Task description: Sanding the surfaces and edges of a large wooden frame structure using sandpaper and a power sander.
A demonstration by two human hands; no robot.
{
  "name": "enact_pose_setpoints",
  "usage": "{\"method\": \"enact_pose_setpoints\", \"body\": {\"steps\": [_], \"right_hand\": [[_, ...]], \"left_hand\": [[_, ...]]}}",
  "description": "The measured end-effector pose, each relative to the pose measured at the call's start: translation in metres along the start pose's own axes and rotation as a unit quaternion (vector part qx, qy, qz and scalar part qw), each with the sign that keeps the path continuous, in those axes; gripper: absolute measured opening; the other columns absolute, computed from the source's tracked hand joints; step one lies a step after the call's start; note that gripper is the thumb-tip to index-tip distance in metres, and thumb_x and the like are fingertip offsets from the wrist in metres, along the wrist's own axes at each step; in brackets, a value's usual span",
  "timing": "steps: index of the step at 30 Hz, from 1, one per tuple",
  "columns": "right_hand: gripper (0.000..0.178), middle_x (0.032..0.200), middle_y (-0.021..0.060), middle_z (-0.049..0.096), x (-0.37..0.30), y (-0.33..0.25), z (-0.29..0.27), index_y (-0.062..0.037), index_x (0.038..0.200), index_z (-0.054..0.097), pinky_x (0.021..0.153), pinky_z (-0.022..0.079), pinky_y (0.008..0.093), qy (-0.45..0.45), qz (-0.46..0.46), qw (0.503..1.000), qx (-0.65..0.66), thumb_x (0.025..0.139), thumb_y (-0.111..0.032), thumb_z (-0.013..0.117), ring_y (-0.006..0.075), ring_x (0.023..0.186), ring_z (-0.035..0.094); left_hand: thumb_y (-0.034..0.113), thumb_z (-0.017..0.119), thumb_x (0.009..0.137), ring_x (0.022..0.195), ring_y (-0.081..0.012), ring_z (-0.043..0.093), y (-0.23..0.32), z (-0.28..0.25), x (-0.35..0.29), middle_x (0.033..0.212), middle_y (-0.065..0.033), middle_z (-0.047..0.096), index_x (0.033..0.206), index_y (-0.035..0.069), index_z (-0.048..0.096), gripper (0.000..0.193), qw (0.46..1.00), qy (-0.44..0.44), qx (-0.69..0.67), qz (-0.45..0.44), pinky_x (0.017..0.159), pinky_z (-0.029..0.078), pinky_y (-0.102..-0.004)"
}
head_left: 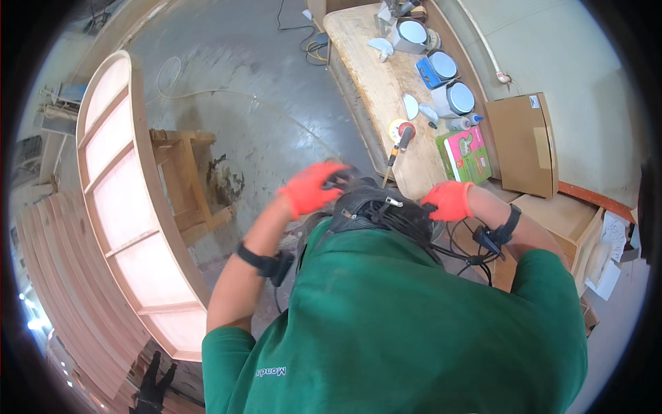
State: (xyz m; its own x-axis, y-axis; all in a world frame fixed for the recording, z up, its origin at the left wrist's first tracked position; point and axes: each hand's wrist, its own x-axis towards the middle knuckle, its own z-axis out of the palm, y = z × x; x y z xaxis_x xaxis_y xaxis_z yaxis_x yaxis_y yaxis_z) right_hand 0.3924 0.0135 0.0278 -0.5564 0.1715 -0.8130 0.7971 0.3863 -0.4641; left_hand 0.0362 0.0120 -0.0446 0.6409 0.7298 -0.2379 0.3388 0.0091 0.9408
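Overhead view of a person in a green shirt (414, 324), both hands in orange gloves raised to a black harness (379, 210) of straps that sits at the top of the shirt.

Containers: on the long wooden counter (372, 83) stand three round tins with pale lids, in a row along its far edge. One is grey (412, 34), one blue (437, 67), one grey-white (456, 98). All three lids are on, so the contents cannot be told. A closed brown cardboard box (524, 141) leans against the wall just beyond the counter's near end. A green and pink carton (463, 153) lies flat on the counter beside it.

Harness: its long axis runs across the picture, from one hand to the other. Thin black cables (469, 252) hang from its right end.

Left hand (310, 188): the grip is clenched on the left end of the harness.

Right hand (449, 200): the grip is clenched on the right end of the harness. A black strap circles each forearm.

A screwdriver (398, 148) with a black and orange handle lies on the counter just beyond the hands, tip toward the near edge. A tall wooden frame (127, 207) with pale panels lies at the left, above a grey concrete floor (255, 90).
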Motion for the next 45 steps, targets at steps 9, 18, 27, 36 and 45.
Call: {"method": "enact_pose_setpoints", "body": {"steps": [9, 18, 27, 36, 45], "right_hand": [[0.052, 0.116, 0.02, 0.066, 0.127, -0.051, -0.063, -0.0085, 0.126, 0.061, 0.094, 0.049, 0.0432, 0.161, -0.151, 0.973, 0.068, 0.086, -0.041, 0.06, 0.0368, 0.109, 0.062], [0.058, 0.132, 0.0209, 0.058, 0.217, -0.084, -0.046, -0.0086, 0.135, 0.054, 0.105, 0.042, 0.0432, -0.193, -0.183, 0.958, -0.11, 0.095, -0.049, 0.046, 0.0372, 0.122, 0.055], [0.069, 0.135, 0.0198, 0.056, 0.203, 0.013, -0.052, -0.0019, 0.127, 0.055, 0.108, 0.041, 0.0439, -0.262, -0.273, 0.918, -0.119, 0.08, -0.049, 0.073, 0.0382, 0.126, 0.052], [0.045, 0.127, 0.0141, 0.062, 0.179, -0.059, -0.044, -0.0075, 0.124, 0.061, 0.099, 0.045, 0.0415, -0.328, -0.301, 0.864, -0.234, 0.09, -0.037, 0.062, 0.0301, 0.116, 0.059], [0.034, 0.123, 0.018, 0.063, 0.199, -0.065, -0.029, -0.0049, 0.115, 0.065, 0.094, 0.051, 0.0395, -0.231, -0.366, 0.887, -0.161, 0.082, -0.014, 0.066, 0.0322, 0.11, 0.063]], "left_hand": [[0.034, 0.069, 0.085, 0.096, -0.0266, 0.066, -0.022, 0.005, -0.156, 0.106, -0.0181, 0.07, 0.124, 0.003, 0.062, 0.05, 0.944, -0.052, 0.007, -0.327, 0.086, 0.052, -0.0363], [0.04, 0.066, 0.087, 0.077, -0.0136, 0.066, -0.014, 0.117, -0.299, 0.089, -0.0048, 0.072, 0.108, 0.008, 0.071, 0.039, 0.898, -0.068, -0.193, -0.39, 0.071, 0.053, -0.0309], [0.046, 0.06, 0.092, 0.072, -0.0141, 0.063, -0.03, 0.149, -0.342, 0.083, -0.0029, 0.069, 0.098, 0.007, 0.068, 0.041, 0.859, 0.11, -0.341, -0.365, 0.066, 0.051, -0.0315], [0.049, 0.061, 0.091, 0.075, -0.0121, 0.061, -0.057, 0.188, -0.38, 0.087, -0.0015, 0.067, 0.11, 0.008, 0.065, 0.046, 0.876, 0.21, -0.336, -0.276, 0.062, 0.048, -0.03], [0.039, 0.066, 0.09, 0.088, -0.0172, 0.063, -0.054, 0.197, -0.451, 0.102, -0.0073, 0.069, 0.117, 0.005, 0.064, 0.043, 0.8, 0.375, -0.402, -0.243, 0.077, 0.051, -0.0324]]}}
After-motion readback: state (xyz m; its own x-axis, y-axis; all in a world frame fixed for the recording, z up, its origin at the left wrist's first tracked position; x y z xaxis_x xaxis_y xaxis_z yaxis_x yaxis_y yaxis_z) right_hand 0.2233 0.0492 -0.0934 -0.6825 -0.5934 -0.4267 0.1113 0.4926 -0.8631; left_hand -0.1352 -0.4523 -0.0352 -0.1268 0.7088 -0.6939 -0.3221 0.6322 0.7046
